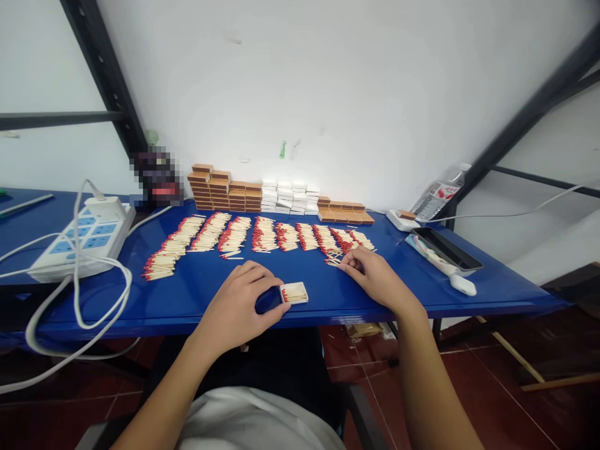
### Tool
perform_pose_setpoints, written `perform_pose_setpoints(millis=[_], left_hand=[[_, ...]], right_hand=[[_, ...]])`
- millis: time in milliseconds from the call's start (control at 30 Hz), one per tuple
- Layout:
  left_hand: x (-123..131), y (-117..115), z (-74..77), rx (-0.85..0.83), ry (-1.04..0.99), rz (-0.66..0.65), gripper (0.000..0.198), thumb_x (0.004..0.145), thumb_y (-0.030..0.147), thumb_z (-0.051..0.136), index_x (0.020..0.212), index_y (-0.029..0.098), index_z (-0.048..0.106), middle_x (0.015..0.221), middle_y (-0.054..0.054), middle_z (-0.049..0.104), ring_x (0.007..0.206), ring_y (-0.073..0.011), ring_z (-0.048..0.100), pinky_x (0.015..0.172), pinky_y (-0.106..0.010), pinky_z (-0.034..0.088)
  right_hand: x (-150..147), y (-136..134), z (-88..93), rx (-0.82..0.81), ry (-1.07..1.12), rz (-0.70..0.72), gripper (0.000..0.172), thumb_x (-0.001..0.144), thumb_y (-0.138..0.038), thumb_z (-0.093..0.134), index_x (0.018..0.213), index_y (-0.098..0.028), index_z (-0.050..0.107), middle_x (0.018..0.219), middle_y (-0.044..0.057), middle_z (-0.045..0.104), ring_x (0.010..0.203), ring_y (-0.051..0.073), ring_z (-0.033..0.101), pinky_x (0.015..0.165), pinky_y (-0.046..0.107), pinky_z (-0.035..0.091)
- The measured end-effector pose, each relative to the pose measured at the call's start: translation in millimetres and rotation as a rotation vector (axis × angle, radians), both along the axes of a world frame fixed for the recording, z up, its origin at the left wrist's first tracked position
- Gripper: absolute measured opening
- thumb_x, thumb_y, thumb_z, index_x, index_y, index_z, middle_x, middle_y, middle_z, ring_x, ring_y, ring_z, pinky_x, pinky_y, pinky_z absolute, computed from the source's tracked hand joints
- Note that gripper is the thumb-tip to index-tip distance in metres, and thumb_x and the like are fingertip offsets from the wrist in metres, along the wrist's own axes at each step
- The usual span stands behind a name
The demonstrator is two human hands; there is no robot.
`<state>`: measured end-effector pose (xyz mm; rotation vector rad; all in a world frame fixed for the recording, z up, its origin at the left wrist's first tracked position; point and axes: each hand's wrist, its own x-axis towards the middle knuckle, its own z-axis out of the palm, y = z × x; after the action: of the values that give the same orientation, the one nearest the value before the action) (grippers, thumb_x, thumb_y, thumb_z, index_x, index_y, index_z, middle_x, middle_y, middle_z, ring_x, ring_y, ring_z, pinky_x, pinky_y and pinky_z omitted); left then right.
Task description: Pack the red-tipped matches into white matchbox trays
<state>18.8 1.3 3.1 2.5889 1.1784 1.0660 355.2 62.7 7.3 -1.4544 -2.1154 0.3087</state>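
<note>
My left hand (244, 300) rests on the blue table (187, 294) near its front edge, fingers curled, thumb and forefinger touching a small open matchbox tray (294, 292) with red-tipped matches in it. My right hand (372, 275) lies further right, its fingertips pinched at loose matches (334, 259) at the right end of the match rows (262, 236). Those rows of red-tipped matches run across the table's middle in several piles.
Stacked brown matchbox sleeves (225, 187), white trays (288, 197) and a low brown row (345, 214) stand along the wall. A white power strip (84, 237) with looping cables lies left. A phone (447, 249), a white mouse (463, 284) and a plastic bottle (438, 197) are right.
</note>
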Motion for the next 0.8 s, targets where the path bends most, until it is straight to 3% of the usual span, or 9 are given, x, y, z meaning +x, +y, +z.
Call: perform_pose_setpoints(millis=[567, 800], left_hand=[[-0.6, 0.2, -0.9, 0.006, 0.01, 0.005, 0.025, 0.097, 0.039, 0.078, 0.116, 0.022, 0.076, 0.112, -0.008, 0.074, 0.11, -0.0264, 0.065, 0.103, -0.047, 0.053], [-0.3, 0.0, -0.5, 0.008, 0.0, 0.003, 0.024, 0.097, 0.038, 0.078, 0.116, 0.024, 0.075, 0.111, -0.007, 0.075, 0.109, -0.0268, 0.065, 0.102, -0.047, 0.053]], right_hand=[[-3.6, -1.7, 4.0, -0.055, -0.026, -0.002, 0.027, 0.104, -0.044, 0.059, 0.088, -0.023, 0.062, 0.087, 0.005, 0.065, 0.079, 0.022, 0.058, 0.071, 0.036, 0.046], [-13.3, -9.9, 2.8, -0.018, 0.007, 0.044, 0.024, 0.109, -0.039, 0.052, 0.092, -0.023, 0.059, 0.098, 0.007, 0.068, 0.091, 0.025, 0.062, 0.084, 0.039, 0.049]])
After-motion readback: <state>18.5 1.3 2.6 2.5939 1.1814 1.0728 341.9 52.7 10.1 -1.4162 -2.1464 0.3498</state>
